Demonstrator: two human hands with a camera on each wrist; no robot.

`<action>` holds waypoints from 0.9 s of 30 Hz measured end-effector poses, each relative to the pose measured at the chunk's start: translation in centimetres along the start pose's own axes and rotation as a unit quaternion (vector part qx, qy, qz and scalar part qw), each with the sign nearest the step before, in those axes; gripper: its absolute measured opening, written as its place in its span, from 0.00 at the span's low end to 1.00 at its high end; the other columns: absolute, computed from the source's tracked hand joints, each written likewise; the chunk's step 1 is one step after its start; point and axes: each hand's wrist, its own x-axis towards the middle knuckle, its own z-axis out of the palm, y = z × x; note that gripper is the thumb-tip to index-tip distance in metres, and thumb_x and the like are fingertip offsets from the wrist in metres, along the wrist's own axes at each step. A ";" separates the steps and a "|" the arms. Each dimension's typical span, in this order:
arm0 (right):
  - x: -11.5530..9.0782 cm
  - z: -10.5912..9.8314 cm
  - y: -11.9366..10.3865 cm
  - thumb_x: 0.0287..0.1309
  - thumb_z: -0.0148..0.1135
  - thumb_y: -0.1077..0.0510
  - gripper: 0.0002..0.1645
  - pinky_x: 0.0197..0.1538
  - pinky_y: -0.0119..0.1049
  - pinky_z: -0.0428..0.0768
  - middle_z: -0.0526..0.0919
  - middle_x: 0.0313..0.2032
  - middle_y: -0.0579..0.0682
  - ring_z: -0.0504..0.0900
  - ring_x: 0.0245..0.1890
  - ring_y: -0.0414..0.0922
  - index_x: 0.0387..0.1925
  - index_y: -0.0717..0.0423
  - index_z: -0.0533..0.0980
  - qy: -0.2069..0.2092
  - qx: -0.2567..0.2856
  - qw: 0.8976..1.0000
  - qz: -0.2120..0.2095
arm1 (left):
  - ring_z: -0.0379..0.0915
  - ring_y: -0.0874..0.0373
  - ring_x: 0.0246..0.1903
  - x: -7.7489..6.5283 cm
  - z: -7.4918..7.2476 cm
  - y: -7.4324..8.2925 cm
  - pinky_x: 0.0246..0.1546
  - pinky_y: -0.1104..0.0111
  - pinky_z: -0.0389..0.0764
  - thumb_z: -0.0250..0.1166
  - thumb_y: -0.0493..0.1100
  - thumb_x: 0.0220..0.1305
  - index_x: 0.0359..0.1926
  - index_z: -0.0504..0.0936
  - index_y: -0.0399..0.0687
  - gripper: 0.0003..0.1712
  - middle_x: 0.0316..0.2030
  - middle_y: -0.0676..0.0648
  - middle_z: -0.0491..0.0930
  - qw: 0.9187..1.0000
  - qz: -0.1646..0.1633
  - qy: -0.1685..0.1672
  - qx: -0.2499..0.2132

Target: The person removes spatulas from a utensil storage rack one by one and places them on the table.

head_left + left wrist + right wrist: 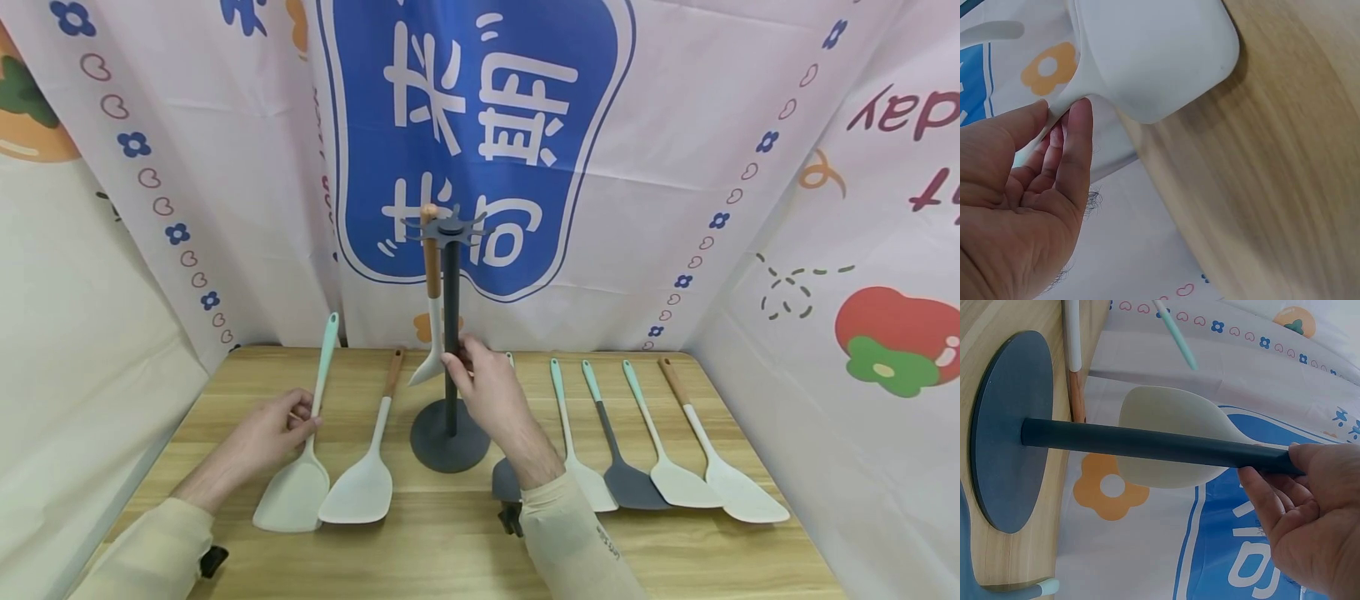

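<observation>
My left hand (273, 429) pinches the neck of a white turner (294, 498) with a mint-green handle, between thumb and fingers. In the left wrist view its broad blade (1157, 53) rises off the tabletop. A black utensil stand (451, 308) with a hooked top and round base stands mid-table. Thumb and fingers of my right hand (495, 396) hold its upright pole, plain in the right wrist view (1147, 440). From a hook hangs a wooden-handled white utensil (432, 267), its pale head (1166, 403) behind the pole.
Between left turner and stand lies a white turner (363, 487) with a wooden handle. Right of the stand, several turners lie in a row: a dark one (630, 483), white ones with mint handles (678, 483) and a wooden-handled one (742, 492). My right forearm partly covers another dark turner (506, 481).
</observation>
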 end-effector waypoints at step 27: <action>-0.1 0.0 0.1 0.91 0.62 0.52 0.20 0.65 0.55 0.97 0.95 0.63 0.62 0.96 0.65 0.59 0.70 0.60 0.82 0.000 0.001 1.000 0.003 | 0.85 0.55 0.41 2.0 0.7 -2.4 0.37 0.67 0.93 0.67 0.38 0.87 0.66 0.82 0.28 0.18 0.46 0.41 0.86 0.997 -0.030 -0.062 -0.030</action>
